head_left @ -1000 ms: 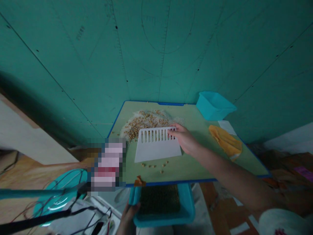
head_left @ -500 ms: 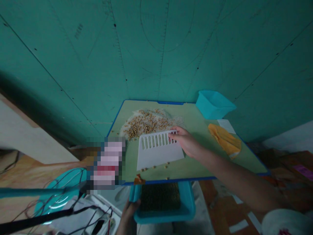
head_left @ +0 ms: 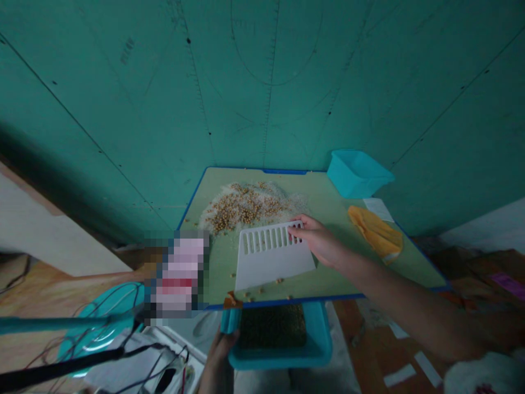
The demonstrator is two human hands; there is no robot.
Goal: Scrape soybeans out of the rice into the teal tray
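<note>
**Slotted scraper between mixed pile and near edge; tub held below**

Step in hand, by my reading: raking stray beans (head_left: 279, 280) toward the near edge of the table (head_left: 344, 280) and the blue tub (head_left: 283, 361) under it. The right hand (head_left: 318, 241) has thumb and fingers clamped on the right end of the white scraper (head_left: 274, 265), at its slotted side. The scraper slants, solid edge toward the person; whether that whole edge meets the surface, cannot tell. The left hand (head_left: 222, 347) is closed on the tub's left side, thumb over the rim; its other fingers are mostly hidden.

The pile of beans and white grains (head_left: 246, 208) lies beyond the scraper. Several beans sit between scraper and edge, a few close to the blue trim.

The next move seems to call for a low, level pull, with the tub held steady beneath. Risk: beans at the scraper's ends could slip past.
</note>
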